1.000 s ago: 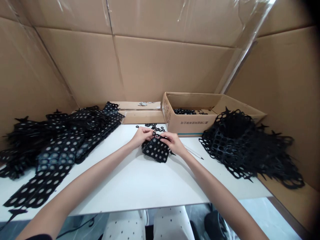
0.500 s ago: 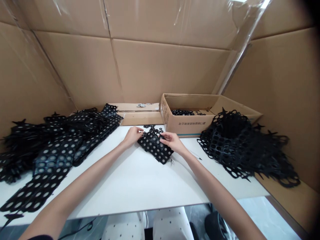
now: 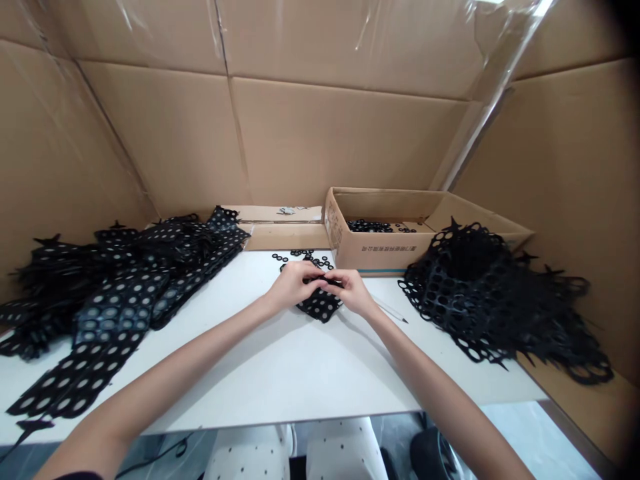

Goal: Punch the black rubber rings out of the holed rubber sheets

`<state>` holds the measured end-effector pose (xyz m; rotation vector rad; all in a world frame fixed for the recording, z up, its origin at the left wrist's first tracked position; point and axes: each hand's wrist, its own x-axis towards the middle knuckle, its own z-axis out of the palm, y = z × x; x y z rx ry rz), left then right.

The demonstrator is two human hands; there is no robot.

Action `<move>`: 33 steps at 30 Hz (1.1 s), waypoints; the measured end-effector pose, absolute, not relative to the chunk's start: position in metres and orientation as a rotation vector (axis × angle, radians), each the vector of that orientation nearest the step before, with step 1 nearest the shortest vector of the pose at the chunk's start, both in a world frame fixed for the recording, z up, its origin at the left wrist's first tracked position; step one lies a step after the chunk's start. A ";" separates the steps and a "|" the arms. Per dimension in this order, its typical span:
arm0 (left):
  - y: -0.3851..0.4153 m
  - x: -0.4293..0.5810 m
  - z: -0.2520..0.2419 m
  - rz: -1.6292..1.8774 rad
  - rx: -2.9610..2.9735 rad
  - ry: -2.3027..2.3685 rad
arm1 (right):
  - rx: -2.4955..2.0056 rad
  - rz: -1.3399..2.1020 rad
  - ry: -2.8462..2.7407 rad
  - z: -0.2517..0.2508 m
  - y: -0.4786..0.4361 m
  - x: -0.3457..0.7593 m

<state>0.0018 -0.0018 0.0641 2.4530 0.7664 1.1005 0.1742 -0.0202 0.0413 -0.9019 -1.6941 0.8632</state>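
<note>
Between my hands is a black perforated rubber sheet point(image 3: 320, 307) with rows of round spots, its lower part hanging or lying toward me. My left hand point(image 3: 296, 284) is closed on its upper edge, thumb and fingers pinched. Close beside it, my right hand point(image 3: 350, 291) pinches the same sheet, fingertips almost meeting those of the left. The hands hide the sheet's upper part. Small black rings point(image 3: 301, 253) lie loose on the white table point(image 3: 280, 373) just behind my hands.
An open cardboard box point(image 3: 390, 253) with black rings inside stands at the back right. Stacked spotted sheets point(image 3: 115, 293) cover the left side. A heap of black, large-holed webbing point(image 3: 480, 293) lies at right. A pen-like tool point(image 3: 395, 312) rests near my right wrist. Cardboard walls enclose the table.
My left hand has moved right, from the sheet's left corner to meet my right hand. The sheet's upper part is now gathered between them. More loose rings show behind it.
</note>
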 end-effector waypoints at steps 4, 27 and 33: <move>0.011 -0.005 0.061 1.081 2.191 0.702 | -0.877 0.806 -1.709 0.038 -0.019 0.174; 0.054 -0.032 0.035 1.084 2.116 1.485 | -1.027 1.097 -1.604 0.036 -0.010 0.180; 0.009 -0.001 0.054 1.268 2.448 0.930 | -0.994 1.083 -1.595 0.037 -0.014 0.178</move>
